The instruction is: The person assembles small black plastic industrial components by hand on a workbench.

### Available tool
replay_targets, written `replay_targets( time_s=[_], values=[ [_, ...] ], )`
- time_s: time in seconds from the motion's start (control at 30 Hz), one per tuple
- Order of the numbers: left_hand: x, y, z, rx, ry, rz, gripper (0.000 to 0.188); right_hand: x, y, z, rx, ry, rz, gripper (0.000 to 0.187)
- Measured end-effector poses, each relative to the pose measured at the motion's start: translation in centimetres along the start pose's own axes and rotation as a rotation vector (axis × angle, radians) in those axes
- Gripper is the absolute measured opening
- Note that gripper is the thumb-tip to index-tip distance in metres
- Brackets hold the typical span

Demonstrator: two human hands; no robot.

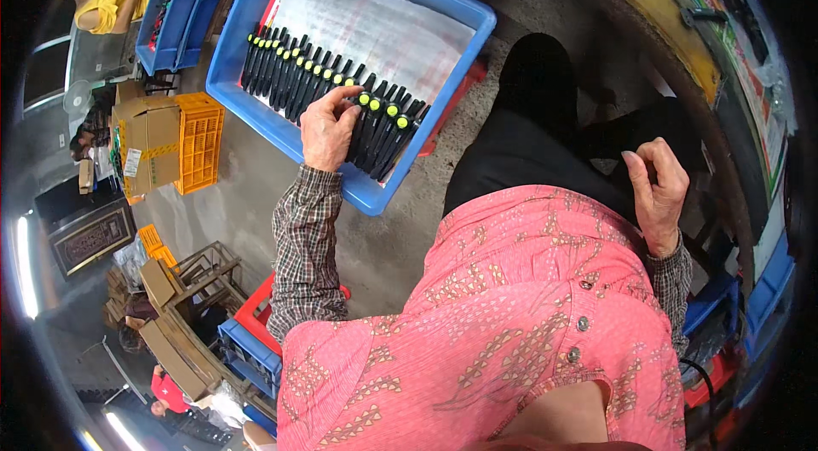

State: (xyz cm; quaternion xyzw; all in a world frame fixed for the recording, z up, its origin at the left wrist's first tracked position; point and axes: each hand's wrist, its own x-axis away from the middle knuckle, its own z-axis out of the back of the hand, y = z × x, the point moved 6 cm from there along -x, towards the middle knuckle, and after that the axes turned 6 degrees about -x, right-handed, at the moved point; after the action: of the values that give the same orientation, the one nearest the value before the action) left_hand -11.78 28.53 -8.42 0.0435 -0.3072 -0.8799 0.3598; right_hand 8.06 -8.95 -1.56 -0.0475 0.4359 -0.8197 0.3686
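Note:
My left hand [328, 132] reaches over the near side of a blue plastic bin [351, 174]. Its thumb and forefinger are pinched together at a row of slim black stick-shaped pieces [290, 76], each with a round yellow-green spot. The piece at the fingertips is mostly hidden by the hand. The row lies side by side along the bin, on a white printed sheet [375, 21]. Off to the right, beside my lap, my right hand [660, 191] is raised with fingers loosely bent and thumb apart. Nothing shows in it.
More blue bins [175, 8] holding small parts stand at the upper left, near a person in yellow [106, 0]. Cardboard boxes [149, 144] and an orange crate [200, 144] are at the left. A yellow-edged worktable [656, 17] runs along the right.

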Motion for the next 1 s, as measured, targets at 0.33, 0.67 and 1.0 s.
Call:
replay_targets(
  time_s=[0.33, 0.67, 1.0],
  values=[
    [-0.4, 1.4, 0.0, -0.251, 0.127, -0.223, 0.017, -0.6, -0.3, 1.3, -0.020, 0.013, 0.008, 0.015],
    [-1.3, 6.8, 1.4, -0.293, 0.207, -0.293, 0.014, -0.3, -0.6, 3.7, 0.018, 0.042, 0.077, 0.020],
    [-3.0, 26.2, 0.6, -0.049, 0.162, -0.651, 0.014, -1.3, -1.5, 6.8, 0.051, 0.133, 0.176, 0.021]
  ],
)
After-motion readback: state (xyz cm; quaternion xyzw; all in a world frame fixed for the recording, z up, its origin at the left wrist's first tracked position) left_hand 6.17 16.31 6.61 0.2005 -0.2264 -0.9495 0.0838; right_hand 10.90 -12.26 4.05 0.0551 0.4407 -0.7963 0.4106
